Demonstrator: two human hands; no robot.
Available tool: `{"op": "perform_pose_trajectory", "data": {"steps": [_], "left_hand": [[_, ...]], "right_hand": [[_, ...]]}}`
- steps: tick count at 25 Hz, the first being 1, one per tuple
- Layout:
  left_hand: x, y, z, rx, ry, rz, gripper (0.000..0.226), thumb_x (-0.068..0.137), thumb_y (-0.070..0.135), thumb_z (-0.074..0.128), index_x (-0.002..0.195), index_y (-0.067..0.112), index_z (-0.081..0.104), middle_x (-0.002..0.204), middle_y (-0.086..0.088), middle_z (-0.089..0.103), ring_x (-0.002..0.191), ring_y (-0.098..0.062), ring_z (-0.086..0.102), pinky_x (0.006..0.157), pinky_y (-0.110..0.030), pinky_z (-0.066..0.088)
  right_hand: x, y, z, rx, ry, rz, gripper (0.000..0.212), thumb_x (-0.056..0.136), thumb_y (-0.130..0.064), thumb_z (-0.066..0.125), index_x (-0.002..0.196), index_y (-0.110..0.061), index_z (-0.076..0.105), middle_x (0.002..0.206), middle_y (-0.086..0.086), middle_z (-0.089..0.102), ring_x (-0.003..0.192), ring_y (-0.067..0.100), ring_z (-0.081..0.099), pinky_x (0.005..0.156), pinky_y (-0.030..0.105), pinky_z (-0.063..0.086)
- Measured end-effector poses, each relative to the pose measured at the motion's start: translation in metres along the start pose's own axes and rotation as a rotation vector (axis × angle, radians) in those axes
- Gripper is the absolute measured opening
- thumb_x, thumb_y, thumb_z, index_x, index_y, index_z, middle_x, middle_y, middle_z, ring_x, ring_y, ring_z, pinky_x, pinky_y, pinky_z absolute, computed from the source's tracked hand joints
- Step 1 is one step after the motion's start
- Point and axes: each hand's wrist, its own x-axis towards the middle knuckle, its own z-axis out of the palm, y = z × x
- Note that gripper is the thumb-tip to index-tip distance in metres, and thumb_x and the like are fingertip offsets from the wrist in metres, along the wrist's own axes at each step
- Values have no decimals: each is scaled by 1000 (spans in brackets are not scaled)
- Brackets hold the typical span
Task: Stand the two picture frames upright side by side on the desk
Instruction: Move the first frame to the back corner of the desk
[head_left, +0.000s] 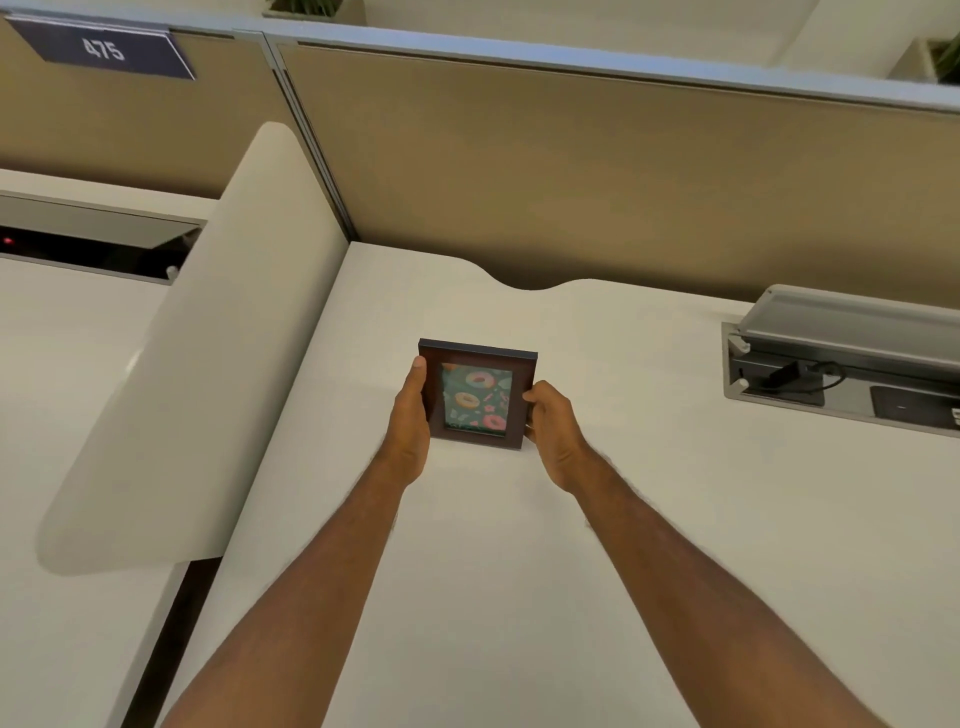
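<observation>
A small dark brown picture frame (477, 395) with a doughnut print on green stands upright on the white desk (493, 545), facing me, its bottom edge at the desk surface. My left hand (410, 415) grips its left side, thumb along the front edge. Its right side is held by my right hand (551, 426), fingers curled around the edge. Only this one frame is in view; a second frame does not show.
A tan cubicle partition (597, 171) rises behind the desk. A rounded white divider panel (197, 364) stands to the left. An open grey cable tray (841, 358) with a black plug and cable sits at the right. A sign reading 475 (104, 49) hangs at the top left.
</observation>
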Motion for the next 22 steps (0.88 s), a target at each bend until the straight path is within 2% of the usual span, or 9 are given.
{"op": "perform_pose_trajectory", "data": {"steps": [5, 8, 11, 14, 16, 18, 19, 20, 22], "left_hand": [[19, 7, -10, 9, -11, 11, 39, 104, 51, 36, 117, 37, 71, 113, 10, 79, 106, -8, 74, 80, -21, 61], [29, 7, -14, 7, -24, 31, 40, 104, 51, 35, 112, 42, 73, 112, 13, 79, 106, -6, 74, 79, -19, 60], [35, 10, -18, 6, -23, 30, 39, 102, 53, 35, 118, 41, 68, 114, 14, 78, 109, -6, 72, 81, -20, 60], [38, 12, -20, 31, -4, 39, 37, 104, 52, 34, 120, 39, 65, 113, 15, 78, 108, -6, 73, 82, -20, 60], [34, 15, -19, 70, 18, 35, 35, 106, 50, 33, 119, 38, 63, 114, 13, 77, 109, -8, 72, 89, -24, 58], [24, 18, -18, 136, 81, 27, 34, 107, 49, 32, 120, 36, 61, 126, 8, 69, 122, -13, 61, 103, -31, 44], [17, 18, -19, 175, 142, 30, 35, 107, 49, 33, 123, 33, 60, 133, 5, 64, 127, -15, 55, 104, -33, 37], [8, 16, -18, 202, 226, 31, 36, 106, 48, 37, 127, 29, 59, 138, 2, 60, 129, -16, 51, 103, -34, 34], [-15, 7, -15, 205, 390, 27, 34, 104, 41, 46, 131, 22, 55, 135, 1, 57, 123, -17, 50, 102, -35, 37]], "right_hand": [[18, -3, 10, 16, -22, -2, 28, 80, -29, 47, 97, -17, 65, 108, 9, 70, 98, 23, 63, 93, 38, 45], [28, -5, 14, 28, -26, 5, 23, 90, -24, 44, 95, -19, 66, 108, 8, 71, 99, 23, 63, 93, 38, 44], [35, -5, 19, 30, -24, 6, 24, 91, -24, 43, 93, -20, 67, 101, 4, 74, 96, 21, 65, 91, 37, 46], [35, -6, 24, 19, -30, -2, 24, 80, -30, 47, 92, -20, 66, 100, 4, 73, 95, 21, 64, 89, 36, 47], [30, -7, 25, -9, -24, -19, 29, 77, -29, 47, 96, -19, 67, 105, 5, 70, 99, 20, 61, 90, 34, 46], [20, -7, 24, -54, -18, -73, 29, 89, -23, 44, 107, -20, 67, 114, 2, 67, 103, 15, 59, 89, 30, 42], [11, -7, 21, -74, -5, -104, 31, 96, -20, 41, 114, -21, 65, 119, 0, 65, 106, 11, 58, 88, 27, 40], [-1, -6, 16, -90, 20, -131, 33, 100, -18, 38, 120, -22, 64, 125, -2, 63, 110, 9, 56, 89, 25, 40], [-26, -2, 5, -129, 104, -150, 33, 102, -19, 42, 128, -23, 62, 134, -4, 59, 120, 13, 53, 96, 28, 40]]}}
